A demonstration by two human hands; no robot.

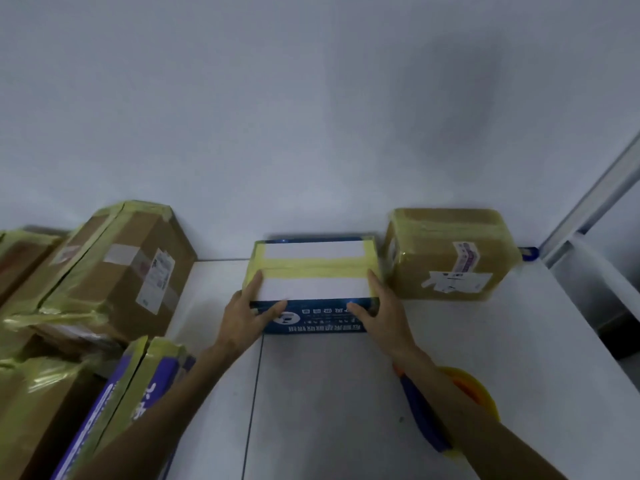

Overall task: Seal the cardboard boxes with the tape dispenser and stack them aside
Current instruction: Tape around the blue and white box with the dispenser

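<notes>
So the blue-and-white box (313, 289) is dead ahead of me on the white table (346, 393), its back edge right up against the wall (311, 116) and its long side running left to right. My left hand (242, 317) is on the near left corner and my right hand (377, 310) is on the near right one. Both are spread pretty flat, forefinger up along the top edge and thumb on the front face, pressing the box between them rather than curling round anything. Neither hand is closer; it's an even two-hand hold. The top already has yellow tape across the middle and round the ends, so I reckon this one's sealed and just needs to go on the pile. That pile is off to my left, so the box would have to travel that way, left hand leading. Count-wise there's one tape dispenser (474, 393), lying on the table under my right forearm, and one taped brown box (450, 261) just beside the right end of mine. The left pile (117, 265) has at least four boxes, but it's too jumbled to be sure.
</notes>
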